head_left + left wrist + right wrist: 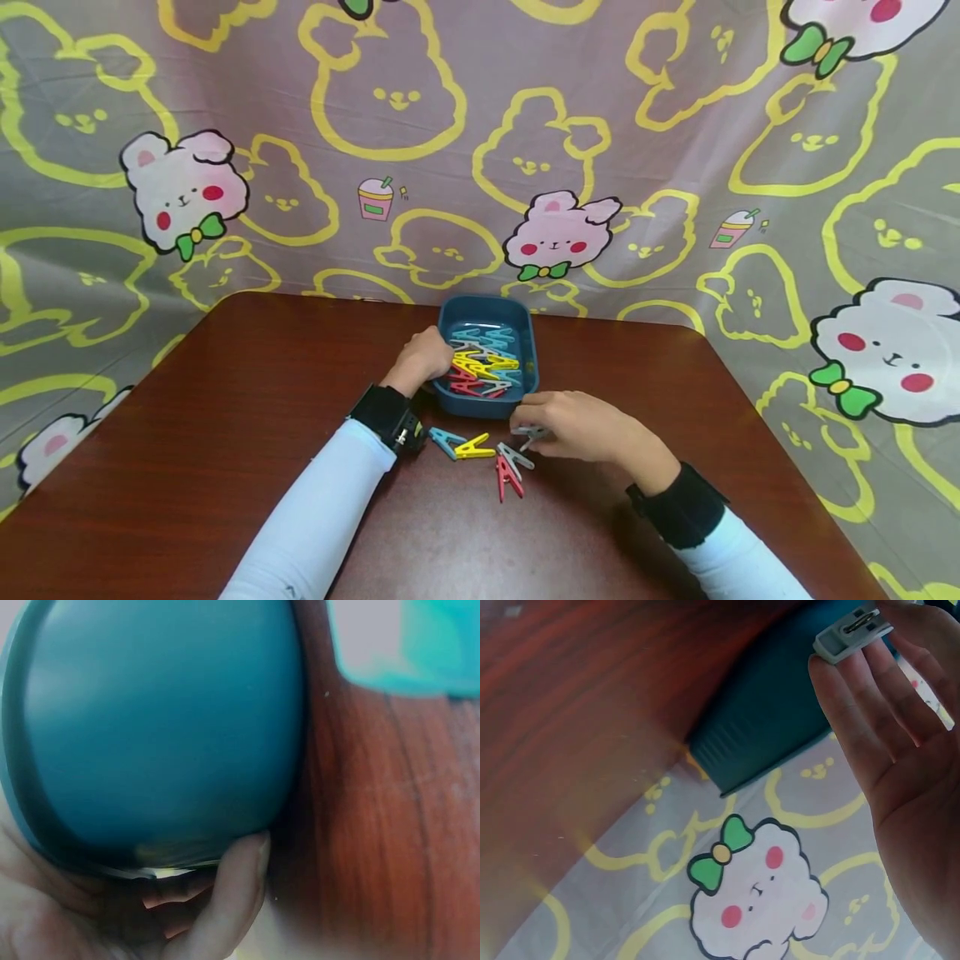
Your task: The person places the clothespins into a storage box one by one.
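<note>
A dark blue plastic basket (474,407) stands on the table with several blue, grey, yellow and red clothespins (480,364) inside. My left hand (424,358) grips its left side wall, the thumb (238,889) against the outside in the left wrist view. Beside the basket's front right corner, my right hand (581,425) pinches a grey clothespin (851,636) in its fingers. In front of the basket lie a blue clothespin (446,442), a yellow clothespin (475,448), another grey clothespin (516,457) and a red clothespin (507,478), close together.
The brown wooden table (247,400) extends to both sides of the basket. Behind it hangs a grey cloth (442,183) with yellow outlines and cartoon rabbits, close to the basket's far end.
</note>
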### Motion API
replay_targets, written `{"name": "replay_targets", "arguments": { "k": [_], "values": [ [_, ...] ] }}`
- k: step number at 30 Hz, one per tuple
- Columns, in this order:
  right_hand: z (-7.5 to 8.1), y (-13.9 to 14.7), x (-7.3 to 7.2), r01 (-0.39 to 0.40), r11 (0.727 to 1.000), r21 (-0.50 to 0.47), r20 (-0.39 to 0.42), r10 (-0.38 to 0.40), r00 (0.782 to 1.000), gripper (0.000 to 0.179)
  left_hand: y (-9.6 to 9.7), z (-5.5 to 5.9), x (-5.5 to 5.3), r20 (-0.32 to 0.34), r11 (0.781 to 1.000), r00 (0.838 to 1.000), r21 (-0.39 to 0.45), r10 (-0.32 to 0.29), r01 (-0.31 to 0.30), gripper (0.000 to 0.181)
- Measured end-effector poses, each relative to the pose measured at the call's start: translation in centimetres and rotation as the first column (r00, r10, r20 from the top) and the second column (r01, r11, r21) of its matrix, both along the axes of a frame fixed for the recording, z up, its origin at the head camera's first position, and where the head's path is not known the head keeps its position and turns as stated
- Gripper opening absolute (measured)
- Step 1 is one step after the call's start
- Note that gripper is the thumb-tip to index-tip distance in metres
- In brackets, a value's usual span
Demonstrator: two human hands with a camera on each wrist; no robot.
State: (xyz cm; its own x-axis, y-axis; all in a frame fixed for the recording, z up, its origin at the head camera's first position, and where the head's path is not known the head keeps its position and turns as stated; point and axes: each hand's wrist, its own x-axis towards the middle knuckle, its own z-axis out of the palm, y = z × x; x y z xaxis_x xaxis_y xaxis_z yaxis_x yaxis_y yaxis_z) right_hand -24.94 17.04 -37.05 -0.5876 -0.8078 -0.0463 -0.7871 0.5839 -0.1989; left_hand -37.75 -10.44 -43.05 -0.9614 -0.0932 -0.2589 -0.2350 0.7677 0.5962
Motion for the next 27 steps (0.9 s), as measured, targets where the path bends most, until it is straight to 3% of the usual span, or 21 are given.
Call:
{"name": "replay_targets", "arguments": {
  "k": [6,11,13,16,21,23,25,27],
  "values": [
    [2.2,-0.7,-0.7,0.006,0.998,-0.057,-0.024,-0.007,1.0,0.038,0.3,0.2,0.3,0.0,1.0,1.0,-0.006,-0.01,0.01,0.055],
    [4.4,-1.6,-3.0,0.058,0.988,-0.142,-0.076,-0.069,0.995,0.037,0.3,1.1,0.9,-0.025,1.0,1.0,-0.02,-0.014,0.013,0.053],
    [4.7,-2.0,-4.1,0.087,0.984,-0.155,-0.089,-0.102,0.991,0.036,0.1,0.7,0.5,-0.032,1.0,0.999,-0.027,-0.008,0.007,0.052],
    [4.7,-2.8,-5.9,0.12,0.981,-0.151,-0.088,-0.134,0.987,0.033,-0.3,-0.7,-0.8,-0.029,0.999,0.999,-0.035,-0.014,0.013,0.054],
    [3.8,-3.9,-8.3,0.125,0.989,-0.074,-0.046,-0.128,0.991,0.032,0.0,1.1,1.4,-0.043,0.999,0.999,-0.026,-0.032,0.031,0.055],
    [3.4,-4.3,-9.0,0.118,0.993,-0.02,-0.036,-0.119,0.992,0.033,0.4,2.5,2.9,-0.044,1.0,0.999,-0.007,-0.027,0.026,0.054],
    [3.0,-4.7,-9.5,0.117,0.992,0.037,-0.035,-0.116,0.993,0.034,0.4,2.3,2.7,-0.042,1.0,0.999,0.003,-0.025,0.025,0.053],
    [2.7,-5.0,-9.7,0.115,0.99,0.087,-0.035,-0.113,0.993,0.035,0.2,1.4,1.7,-0.042,0.999,0.999,-0.004,-0.032,0.032,0.053]
  ]
}}
